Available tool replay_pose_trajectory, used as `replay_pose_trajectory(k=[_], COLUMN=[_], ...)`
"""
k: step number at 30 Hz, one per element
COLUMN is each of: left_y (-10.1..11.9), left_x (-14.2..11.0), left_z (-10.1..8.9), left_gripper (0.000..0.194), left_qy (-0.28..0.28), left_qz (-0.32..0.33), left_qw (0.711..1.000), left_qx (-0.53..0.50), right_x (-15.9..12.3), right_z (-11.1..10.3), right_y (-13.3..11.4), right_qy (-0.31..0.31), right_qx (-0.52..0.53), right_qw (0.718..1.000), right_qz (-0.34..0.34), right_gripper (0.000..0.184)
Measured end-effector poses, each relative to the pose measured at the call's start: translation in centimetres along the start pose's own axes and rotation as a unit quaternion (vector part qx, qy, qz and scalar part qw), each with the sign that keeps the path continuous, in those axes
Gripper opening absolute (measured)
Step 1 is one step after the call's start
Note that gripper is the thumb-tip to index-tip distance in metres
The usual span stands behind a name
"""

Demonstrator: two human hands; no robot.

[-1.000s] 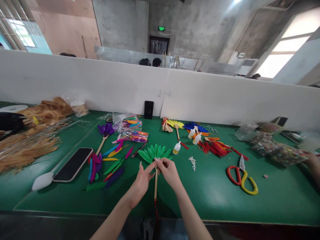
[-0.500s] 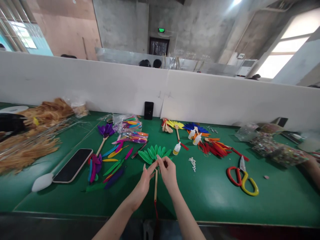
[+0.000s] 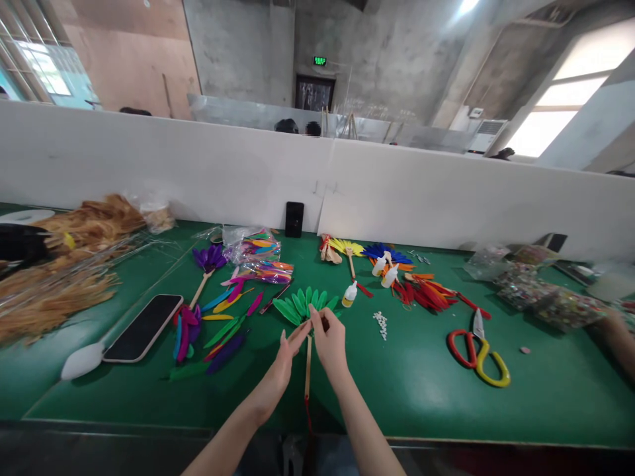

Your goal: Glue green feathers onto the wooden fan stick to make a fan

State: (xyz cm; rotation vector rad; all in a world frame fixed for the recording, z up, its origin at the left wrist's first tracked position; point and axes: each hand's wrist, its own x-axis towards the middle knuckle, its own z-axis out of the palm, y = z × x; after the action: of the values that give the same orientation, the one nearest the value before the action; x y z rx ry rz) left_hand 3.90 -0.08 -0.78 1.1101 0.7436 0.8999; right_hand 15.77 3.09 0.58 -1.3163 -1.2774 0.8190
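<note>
A green feather fan (image 3: 300, 305) with a thin wooden handle (image 3: 308, 373) and a red cord lies in front of me, its feathers spread away from me. My left hand (image 3: 278, 377) is at the fan's base from the left, fingers against it and thumb raised apart. From the right, my right hand (image 3: 329, 340) pinches at the same spot, thumb and index finger together; whatever is between them is hidden. To the right are a small pile of white beads (image 3: 380, 324) and a small glue bottle (image 3: 350, 294).
Loose coloured feathers (image 3: 228, 334), a purple feather fan (image 3: 209, 258) and a phone (image 3: 143, 328) lie left. Scissors (image 3: 479, 350) with red and yellow handles lie right, beyond them bead bags (image 3: 550, 294) and another person's arm (image 3: 615, 337). A white partition (image 3: 421, 192) bounds the back.
My right hand has turned a little more upright, its fingertips still at the fan's base. My left hand has shifted only slightly. The fan stays in place.
</note>
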Motion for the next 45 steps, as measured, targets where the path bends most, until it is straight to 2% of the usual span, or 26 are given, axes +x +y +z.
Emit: replay_pose_trajectory(k=[3, 7, 10, 14, 18, 21, 23, 27, 30, 35, 37, 41, 43, 45], left_y=[-0.1, -0.4, -0.4, 0.5, 1.8, 2.2, 2.1, 1.5, 1.3, 1.3, 1.4, 2.4, 3.1, 3.5], left_x=[0.0, 0.1, 0.0, -0.5, -1.0, -1.1, -0.9, -0.3, -0.3, -0.7, -0.6, -0.3, -0.2, -0.2], left_z=[0.1, 0.3, 0.3, 0.4, 0.7, 1.0, 1.1, 0.8, 0.6, 0.8, 0.5, -0.4, -0.7, -0.8], left_gripper=[0.057, 0.06, 0.059, 0.062, 0.059, 0.056, 0.057, 0.061, 0.058, 0.048, 0.049, 0.06, 0.063, 0.067], left_qy=[0.008, 0.008, 0.023, 0.023, 0.02, 0.007, 0.011, 0.034, 0.048, 0.119, 0.11, 0.059, 0.008, -0.048], left_qz=[0.005, 0.027, 0.038, 0.057, 0.056, 0.051, 0.048, 0.034, 0.043, 0.12, 0.114, 0.077, 0.043, 0.006], left_qw=[1.0, 1.0, 0.999, 0.998, 0.998, 0.998, 0.998, 0.996, 0.992, 0.95, 0.966, 0.995, 0.994, 0.975], left_qx=[-0.006, 0.01, 0.015, 0.026, 0.025, 0.019, 0.025, 0.072, 0.106, 0.263, 0.206, 0.006, -0.099, -0.217], right_x=[-0.1, -0.4, -0.4, 0.2, 0.4, 0.2, 0.1, 0.2, 0.2, 0.4, 0.5, 0.6, 0.4, 0.1], right_z=[0.2, 0.3, 0.3, -0.1, -0.6, -0.8, -0.9, -1.2, -1.4, -1.3, -1.6, -3.0, -3.7, -4.1], right_y=[0.1, -0.1, -0.2, -0.2, -0.3, -0.5, -0.7, -1.0, -0.7, 0.2, 0.5, 0.4, 0.1, -0.4], right_qy=[-0.026, -0.013, -0.051, -0.044, -0.092, -0.107, -0.114, -0.121, -0.128, -0.132, -0.135, -0.105, -0.098, -0.112], right_qx=[0.004, 0.01, 0.036, 0.128, 0.222, 0.254, 0.26, 0.248, 0.227, 0.182, 0.181, 0.179, 0.18, 0.182], right_qw=[1.0, 1.0, 0.998, 0.99, 0.965, 0.947, 0.944, 0.948, 0.954, 0.967, 0.968, 0.973, 0.975, 0.974], right_qz=[-0.003, -0.002, -0.001, 0.046, 0.11, 0.163, 0.169, 0.157, 0.146, 0.116, 0.113, 0.103, 0.09, 0.078], right_gripper=[0.039, 0.04, 0.04, 0.045, 0.052, 0.056, 0.058, 0.058, 0.054, 0.044, 0.043, 0.04, 0.037, 0.035])
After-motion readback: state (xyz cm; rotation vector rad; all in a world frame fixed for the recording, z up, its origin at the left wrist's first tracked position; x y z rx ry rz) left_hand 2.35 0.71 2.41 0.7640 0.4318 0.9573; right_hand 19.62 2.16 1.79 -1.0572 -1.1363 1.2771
